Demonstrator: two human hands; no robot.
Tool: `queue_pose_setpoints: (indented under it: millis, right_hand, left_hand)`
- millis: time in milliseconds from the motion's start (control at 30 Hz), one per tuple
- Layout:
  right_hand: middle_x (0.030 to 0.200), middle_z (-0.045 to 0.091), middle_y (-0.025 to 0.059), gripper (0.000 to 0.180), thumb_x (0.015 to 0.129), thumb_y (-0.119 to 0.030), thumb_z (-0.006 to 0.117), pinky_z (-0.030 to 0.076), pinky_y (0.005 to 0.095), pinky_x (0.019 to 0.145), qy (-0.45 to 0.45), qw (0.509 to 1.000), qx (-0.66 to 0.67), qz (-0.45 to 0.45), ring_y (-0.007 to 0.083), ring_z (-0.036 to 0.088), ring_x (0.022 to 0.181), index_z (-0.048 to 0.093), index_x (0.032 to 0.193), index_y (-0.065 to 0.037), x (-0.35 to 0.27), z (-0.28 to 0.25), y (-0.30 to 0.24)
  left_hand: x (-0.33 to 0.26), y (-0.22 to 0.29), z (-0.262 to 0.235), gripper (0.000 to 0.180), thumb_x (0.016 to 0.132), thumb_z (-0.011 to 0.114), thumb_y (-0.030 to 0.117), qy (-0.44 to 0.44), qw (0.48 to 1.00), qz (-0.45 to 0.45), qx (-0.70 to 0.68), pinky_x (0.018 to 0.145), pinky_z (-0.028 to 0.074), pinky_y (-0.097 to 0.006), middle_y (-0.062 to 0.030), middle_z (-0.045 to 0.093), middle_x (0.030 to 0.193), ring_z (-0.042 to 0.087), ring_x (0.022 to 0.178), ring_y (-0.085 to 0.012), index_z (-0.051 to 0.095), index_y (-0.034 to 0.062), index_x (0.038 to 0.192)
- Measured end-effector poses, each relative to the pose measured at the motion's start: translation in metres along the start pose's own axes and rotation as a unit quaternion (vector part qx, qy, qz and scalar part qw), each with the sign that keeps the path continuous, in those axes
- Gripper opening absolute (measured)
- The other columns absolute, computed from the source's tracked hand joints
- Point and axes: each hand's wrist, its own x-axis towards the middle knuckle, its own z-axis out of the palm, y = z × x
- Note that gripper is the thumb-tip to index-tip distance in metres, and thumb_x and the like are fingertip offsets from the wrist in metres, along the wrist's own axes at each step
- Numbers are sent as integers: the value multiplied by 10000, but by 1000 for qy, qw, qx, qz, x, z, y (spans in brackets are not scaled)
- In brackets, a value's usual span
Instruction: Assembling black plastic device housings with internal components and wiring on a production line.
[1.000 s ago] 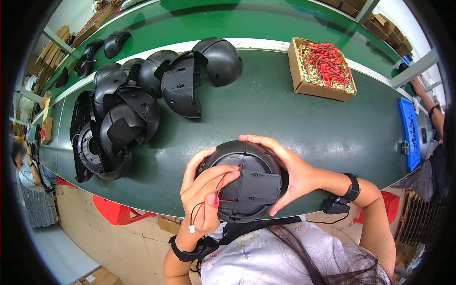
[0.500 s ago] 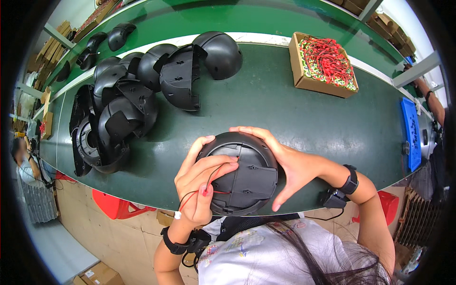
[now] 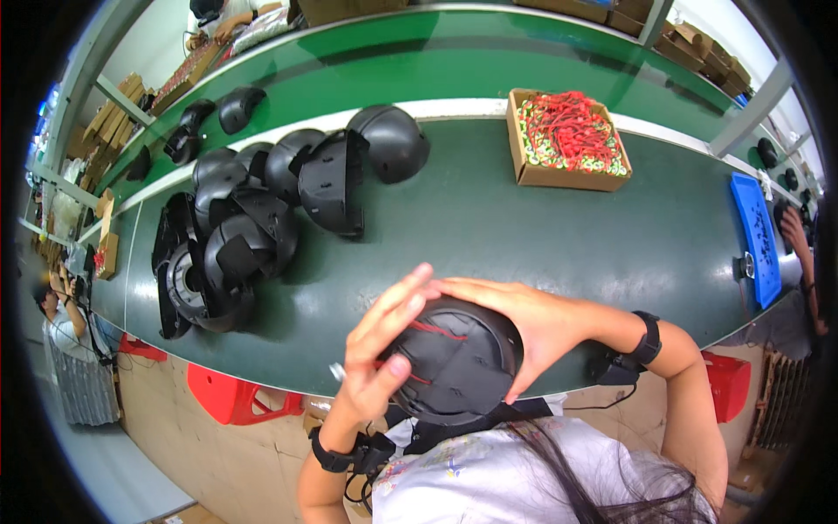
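At the table's near edge I hold a round black plastic housing [image 3: 463, 367], its panelled face turned up. My right hand [image 3: 543, 328] wraps its far and right sides, thumb low by the rim. Along its left side lies my left hand [image 3: 377, 349], fingers stretched and close together, thumb over the face. Thin red wire [image 3: 439, 330] crosses the panel and passes under the left hand. A small white connector [image 3: 337, 372] sticks out beyond that hand's outer side. The housing's left rim is covered by the fingers.
Black domed shells [image 3: 236, 231] are heaped at the left of the green table [image 3: 445, 227]. A cardboard box [image 3: 567, 179] of red-wired parts stands at the back right. A blue tray [image 3: 758, 240] sits at the right end. Red stools [image 3: 231, 397] stand below; other people work at both sides.
My left fingers have left the panel's middle and moved to the housing's left side. The housing is tilted and slightly lower in view. The whole scene has shifted as my head moved.
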Motion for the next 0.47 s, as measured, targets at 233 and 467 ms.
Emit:
queue_pose_setpoints:
  millis: [233, 467]
  right_hand:
    - [1424, 374, 172, 1269, 391, -403, 943, 295, 383, 1106, 108, 991, 73, 10, 280, 390, 1313, 314, 1409, 18, -23, -70, -22]
    - [1314, 479, 160, 1191, 428, -258, 959, 332, 352, 1073, 496, 860, -61, 100, 229, 466, 1225, 322, 1393, 25, -30, -278, 33]
  left_hand:
    - [13, 35, -3, 848, 661, 708, 645, 18, 996, 49, 70, 1054, 149, -637, -313, -63, 1517, 109, 1373, -540, 394, 388, 1405]
    - [-12, 5, -35, 875, 729, 570, 715, 35, 990, -7, 134, 1064, 166, -607, -291, 62, 1522, 187, 1374, -487, 325, 295, 1457]
